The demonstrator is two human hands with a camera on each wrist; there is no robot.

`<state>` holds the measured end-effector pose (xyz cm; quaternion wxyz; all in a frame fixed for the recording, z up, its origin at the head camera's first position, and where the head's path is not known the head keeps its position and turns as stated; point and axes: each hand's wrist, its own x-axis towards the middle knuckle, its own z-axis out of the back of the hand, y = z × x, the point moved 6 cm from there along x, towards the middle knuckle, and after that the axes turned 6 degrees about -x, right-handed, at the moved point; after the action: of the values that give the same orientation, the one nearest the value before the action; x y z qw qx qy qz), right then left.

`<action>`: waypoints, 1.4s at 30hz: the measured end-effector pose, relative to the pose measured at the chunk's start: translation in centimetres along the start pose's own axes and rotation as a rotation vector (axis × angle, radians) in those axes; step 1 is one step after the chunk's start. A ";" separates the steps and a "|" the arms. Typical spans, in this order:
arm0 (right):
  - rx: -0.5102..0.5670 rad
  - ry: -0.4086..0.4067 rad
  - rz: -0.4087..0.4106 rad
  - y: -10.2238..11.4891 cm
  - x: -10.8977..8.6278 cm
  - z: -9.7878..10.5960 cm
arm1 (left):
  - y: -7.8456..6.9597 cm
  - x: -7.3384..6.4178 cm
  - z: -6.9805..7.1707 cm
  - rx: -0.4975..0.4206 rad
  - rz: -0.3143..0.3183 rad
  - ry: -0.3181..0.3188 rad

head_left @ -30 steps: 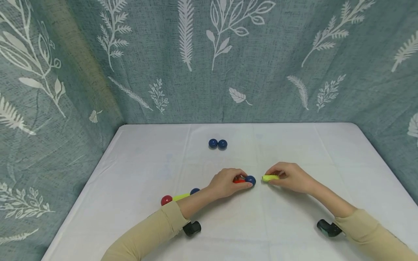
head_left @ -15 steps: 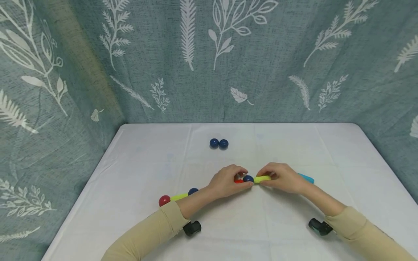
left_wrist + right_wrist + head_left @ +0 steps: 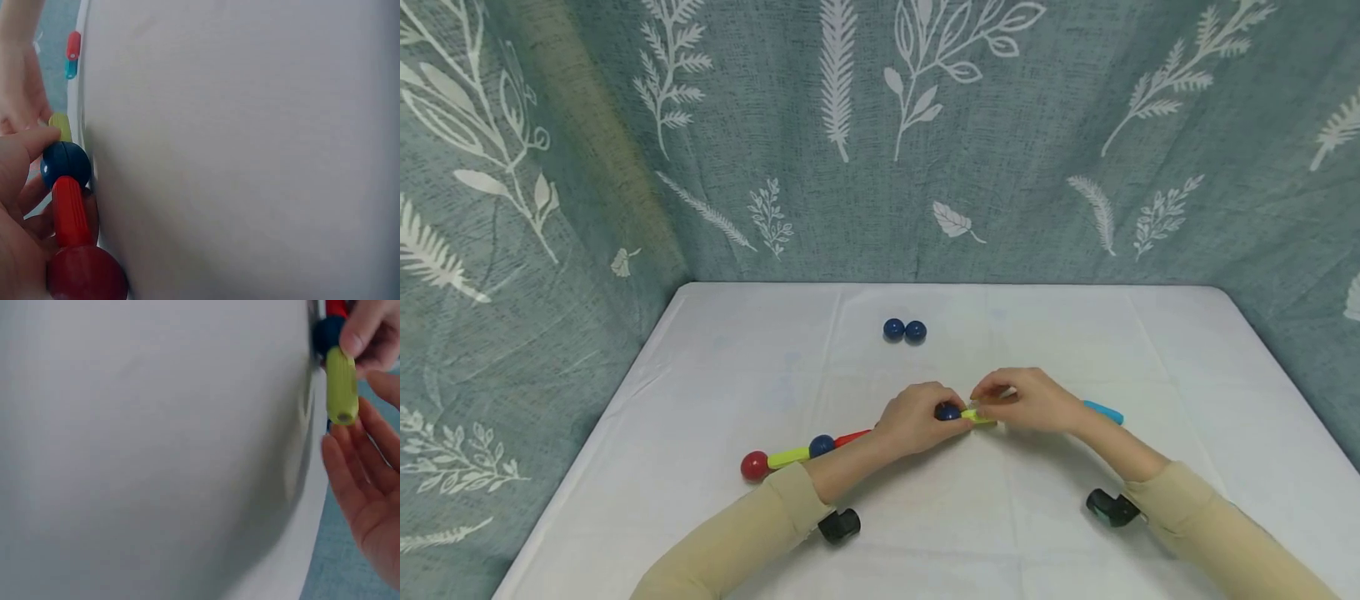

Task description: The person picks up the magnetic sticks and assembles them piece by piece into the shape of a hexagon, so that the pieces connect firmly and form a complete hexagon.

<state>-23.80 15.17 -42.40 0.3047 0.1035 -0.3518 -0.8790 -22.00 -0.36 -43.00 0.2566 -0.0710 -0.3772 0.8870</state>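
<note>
My left hand (image 3: 923, 421) grips a row of joined balls and building sticks, its fingers around a blue ball (image 3: 65, 167) and its thumb at the near end of a yellow-green stick (image 3: 342, 387). A red stick (image 3: 70, 212) and a red ball (image 3: 87, 275) follow behind, under the palm. Left of my wrist the row shows another red stick (image 3: 852, 437), blue ball (image 3: 822, 446), yellow-green stick (image 3: 788, 457) and red end ball (image 3: 755, 466). Beside the free end of the row, my right hand (image 3: 375, 487) spreads its fingers and holds nothing.
Two loose blue balls (image 3: 905, 331) sit side by side at the back of the white table (image 3: 760, 333). A light blue stick (image 3: 1103, 412) lies behind my right wrist, with a red stick (image 3: 73, 45) by it in the left wrist view. A patterned curtain (image 3: 880, 208) hangs behind.
My right hand brought the yellow-green stick left to the blue ball and let go of it. The row and its red end ball shifted left, and a red stick came into sight.
</note>
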 end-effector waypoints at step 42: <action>-0.081 -0.060 -0.150 -2.0 1.9 2.1 | 0.5 -0.4 0.0 0.018 -0.030 -0.003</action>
<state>-27.08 16.36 -42.16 0.2309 0.0907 -0.3164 -0.9156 -21.87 -0.86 -43.43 0.2698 -0.0618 -0.3706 0.8866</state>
